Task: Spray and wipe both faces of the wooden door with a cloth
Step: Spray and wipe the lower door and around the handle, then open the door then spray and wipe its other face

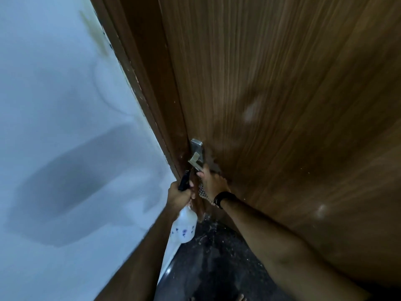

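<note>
The wooden door [282, 94] fills the right half of the view, its grain running up and down. A metal lever handle [197, 156] sits at its left edge. My right hand [213, 181] reaches to the handle, fingers curled at the lever, with a checkered cloth [204, 194] hanging under the palm. My left hand [180, 195] grips the neck of a white spray bottle [184, 224] with a dark trigger head [184, 181], held just left of the handle. The bottle body hangs below my fist.
A dark wooden door frame [143, 61] runs along the door's left edge. A pale wall [54, 105] with my shadow on it takes up the left side. Dark speckled floor [217, 257] lies below, between my forearms.
</note>
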Motion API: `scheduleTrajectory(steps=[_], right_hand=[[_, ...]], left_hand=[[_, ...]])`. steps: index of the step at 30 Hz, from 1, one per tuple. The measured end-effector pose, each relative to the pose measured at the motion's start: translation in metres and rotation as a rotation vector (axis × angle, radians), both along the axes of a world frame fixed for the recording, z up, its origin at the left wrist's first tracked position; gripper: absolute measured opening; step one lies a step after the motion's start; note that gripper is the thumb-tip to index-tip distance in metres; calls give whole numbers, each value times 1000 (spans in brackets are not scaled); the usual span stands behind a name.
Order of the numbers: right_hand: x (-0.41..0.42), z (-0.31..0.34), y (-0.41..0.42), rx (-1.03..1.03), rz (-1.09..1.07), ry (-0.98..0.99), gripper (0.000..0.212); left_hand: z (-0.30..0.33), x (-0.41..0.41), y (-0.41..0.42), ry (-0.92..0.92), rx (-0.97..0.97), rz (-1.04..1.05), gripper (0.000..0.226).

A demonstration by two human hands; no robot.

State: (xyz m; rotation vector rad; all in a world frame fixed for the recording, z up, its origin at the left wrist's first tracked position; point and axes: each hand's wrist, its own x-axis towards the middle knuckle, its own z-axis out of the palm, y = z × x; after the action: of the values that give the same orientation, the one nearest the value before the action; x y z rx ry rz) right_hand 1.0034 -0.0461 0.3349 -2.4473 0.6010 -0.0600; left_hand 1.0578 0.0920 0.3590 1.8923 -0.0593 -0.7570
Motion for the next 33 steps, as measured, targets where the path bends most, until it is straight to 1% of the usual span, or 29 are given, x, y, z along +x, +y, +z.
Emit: scheduleTrajectory(steps=[2, 6, 8, 11, 12, 14, 16, 18, 20, 23, 25, 28, 31, 33], right_hand=[[9, -7, -6, 63, 5, -7, 8], [23, -11, -25, 67, -5, 1, 12], [35, -11, -40, 70, -64, 6, 23], [50, -4, -63, 35, -125, 64, 43], [55, -1, -73, 14, -125, 78, 45], [60, 11, -97, 20, -136, 113, 41], [64, 25, -124, 29, -144, 171, 36], [69, 38, -150, -36, -157, 229, 34], [74, 46, -169, -74, -172, 276, 34], [82, 45, -201, -92, -224, 303, 36], [83, 43, -221, -91, -263, 276, 33], [88, 41, -265, -85, -292, 258, 32], [93, 41, -309, -114, -326, 285, 39], [97, 47, -338, -132, -342, 332, 43]], left_hand=[[-4, 7, -7, 6, 22, 17, 23], [-8, 17, -23, 18, 37, -7, 27], [-9, 23, -36, 29, 27, -32, 30], [-12, 32, -55, 25, 3, -67, 34], [-16, 38, -63, 22, -2, -76, 33], [-24, 50, -83, 17, -8, -104, 25], [-27, 61, -103, 18, -10, -143, 22], [-27, 70, -125, 6, -21, -226, 18], [-21, 76, -145, -30, -59, -292, 20], [-19, 86, -185, 12, -77, -388, 27], [-22, 92, -208, 29, -65, -438, 23], [-27, 105, -254, 21, -30, -439, 15], [-26, 112, -296, 3, -11, -425, 24], [-22, 113, -323, -8, 6, -419, 24]])
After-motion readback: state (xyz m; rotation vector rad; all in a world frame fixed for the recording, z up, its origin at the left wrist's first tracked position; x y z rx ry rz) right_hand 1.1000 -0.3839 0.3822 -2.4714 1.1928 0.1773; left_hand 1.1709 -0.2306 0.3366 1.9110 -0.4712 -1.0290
